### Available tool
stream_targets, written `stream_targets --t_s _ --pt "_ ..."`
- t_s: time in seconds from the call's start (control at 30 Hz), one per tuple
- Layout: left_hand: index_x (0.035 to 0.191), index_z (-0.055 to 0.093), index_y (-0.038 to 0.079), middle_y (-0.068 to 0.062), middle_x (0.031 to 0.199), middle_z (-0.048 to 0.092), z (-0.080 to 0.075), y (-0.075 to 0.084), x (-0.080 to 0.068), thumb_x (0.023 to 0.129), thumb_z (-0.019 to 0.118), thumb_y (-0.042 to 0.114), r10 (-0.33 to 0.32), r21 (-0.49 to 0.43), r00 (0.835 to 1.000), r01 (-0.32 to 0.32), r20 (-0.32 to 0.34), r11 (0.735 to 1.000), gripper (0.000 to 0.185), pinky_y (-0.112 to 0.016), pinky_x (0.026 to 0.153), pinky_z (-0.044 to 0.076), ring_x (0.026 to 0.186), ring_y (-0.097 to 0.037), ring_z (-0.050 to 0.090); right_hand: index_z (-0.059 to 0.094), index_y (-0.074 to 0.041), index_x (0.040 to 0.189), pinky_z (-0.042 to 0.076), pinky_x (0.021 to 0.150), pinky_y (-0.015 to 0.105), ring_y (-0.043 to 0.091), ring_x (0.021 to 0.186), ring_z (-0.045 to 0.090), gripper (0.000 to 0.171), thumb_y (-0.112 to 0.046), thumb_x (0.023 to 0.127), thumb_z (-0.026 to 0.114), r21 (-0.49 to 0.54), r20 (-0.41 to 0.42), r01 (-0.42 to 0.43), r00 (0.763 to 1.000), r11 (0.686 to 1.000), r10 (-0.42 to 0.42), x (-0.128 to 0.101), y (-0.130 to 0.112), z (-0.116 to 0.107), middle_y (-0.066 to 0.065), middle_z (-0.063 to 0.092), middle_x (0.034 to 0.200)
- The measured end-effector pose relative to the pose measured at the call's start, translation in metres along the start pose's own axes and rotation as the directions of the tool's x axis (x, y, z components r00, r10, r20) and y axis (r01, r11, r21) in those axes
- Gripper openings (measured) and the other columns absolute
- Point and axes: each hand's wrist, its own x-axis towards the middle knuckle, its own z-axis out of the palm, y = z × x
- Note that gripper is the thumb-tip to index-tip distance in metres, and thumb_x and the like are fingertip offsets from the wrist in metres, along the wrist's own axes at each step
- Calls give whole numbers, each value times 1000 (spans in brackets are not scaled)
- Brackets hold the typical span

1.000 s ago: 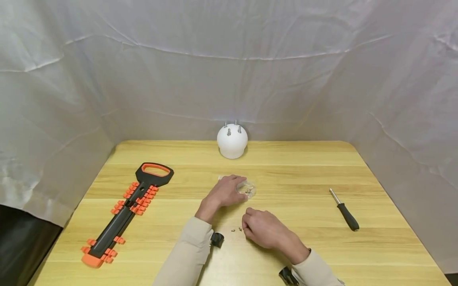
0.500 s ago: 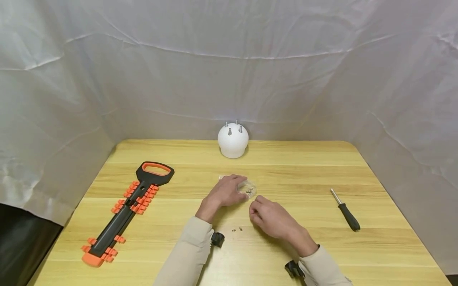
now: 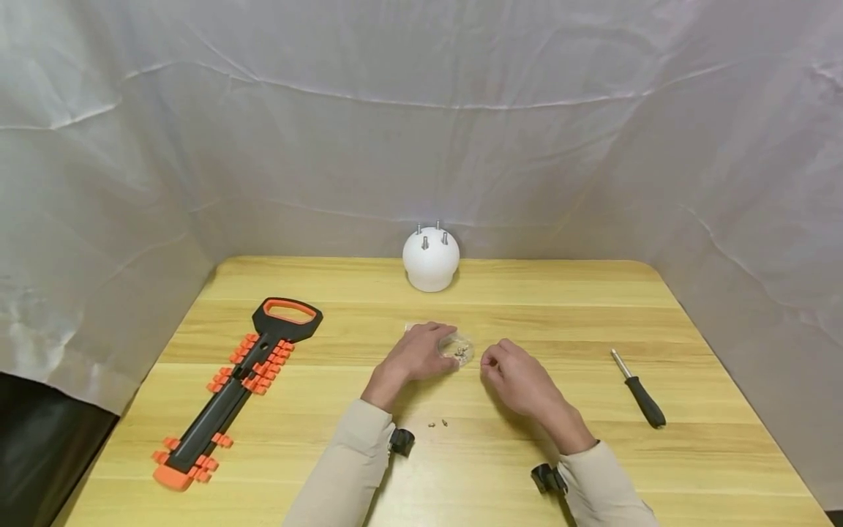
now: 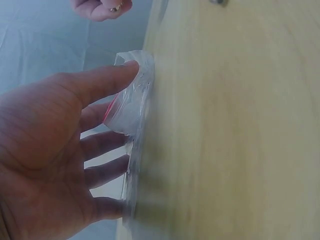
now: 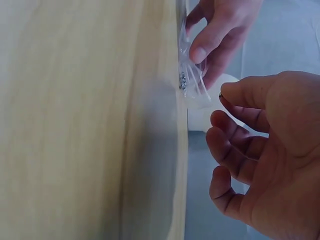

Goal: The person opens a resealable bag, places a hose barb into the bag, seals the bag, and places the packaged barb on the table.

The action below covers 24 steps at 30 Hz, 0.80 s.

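Note:
My left hand (image 3: 421,353) holds a clear zip bag (image 3: 465,347) at the middle of the table, thumb and fingers spreading its mouth. Small metal screws (image 3: 460,353) lie inside it; the left wrist view shows the bag's red seal line (image 4: 111,107). Just right of the bag, apart from it, is my right hand (image 3: 523,377). Its thumb and index finger pinch a tiny screw (image 4: 116,8), mostly covered by the fingertips in the right wrist view. Two loose screws, one (image 3: 444,422) and another (image 3: 431,424), lie on the table nearer to me.
A screwdriver (image 3: 640,391) with a black handle lies on the right. On the left is a long black tool (image 3: 224,406) with orange tabs and a loop handle. A white ball-shaped base (image 3: 431,262) with several metal pins stands at the back edge, before grey cloth.
My right hand has moved from beside the two loose screws forward and right, to the right of the bag. The left hand has stayed on the bag.

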Motion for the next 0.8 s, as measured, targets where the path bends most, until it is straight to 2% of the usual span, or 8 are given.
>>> stream_targets --t_s 0.37,0.57,0.8 --pt "144 47 20 -5 148 47 0 0 -2 87 68 40 -2 -6 1000 2 1 1000 64 -44 115 33 136 -28 43 64 -14 91 50 72 30 12 79 55 7 -15 94 58 9 19 -39 999 999 38 14 7 0 -2 58 89" --pt "145 46 21 -4 148 47 1 -1 -1 87 68 40 -9 3 1000 9 1 1000 64 -43 115 34 136 -27 43 65 -15 92 52 75 32 12 82 57 7 -16 94 58 8 13 -25 1000 1000 25 27 8 2 -2 59 91" --pt "145 45 22 -5 149 46 0 0 0 87 68 41 -14 10 1000 14 9 1000 66 -46 116 32 137 -28 43 67 -15 94 50 74 31 13 82 54 9 -19 95 58 10 56 -40 998 999 39 42 2 5 -1 58 92"
